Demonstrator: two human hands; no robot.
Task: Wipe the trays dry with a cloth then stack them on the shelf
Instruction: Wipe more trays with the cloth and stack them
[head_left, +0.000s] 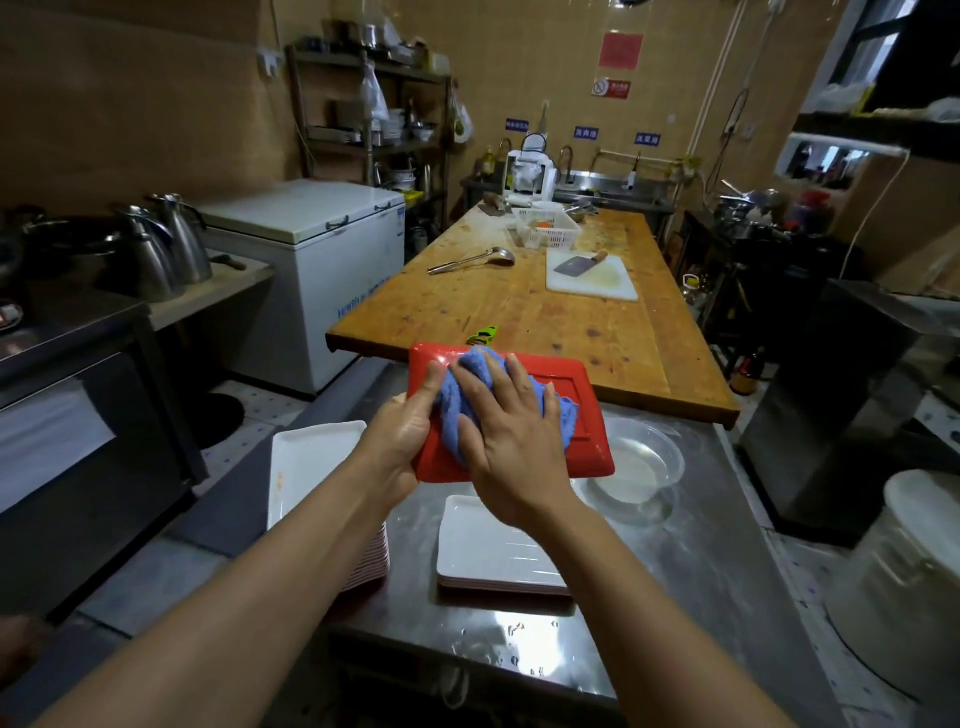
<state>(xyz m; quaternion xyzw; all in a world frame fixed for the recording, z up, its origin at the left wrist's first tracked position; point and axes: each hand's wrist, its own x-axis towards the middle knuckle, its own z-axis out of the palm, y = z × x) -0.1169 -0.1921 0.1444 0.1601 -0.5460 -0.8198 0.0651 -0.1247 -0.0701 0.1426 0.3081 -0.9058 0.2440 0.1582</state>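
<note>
Mid-frame, left hand (402, 431) curled round the near-left edge of a red tray (582, 410), thumb on top, holding it above the steel table (727, 545). Right hand (511, 431) spread flat, fingers straight, pressing a blue cloth (457, 410) onto the tray's upturned face. Below the hands, a short pile of white trays (493, 551); lower left, a taller stack (311, 457). Right of the tray, a clear bowl (644, 462).
</note>
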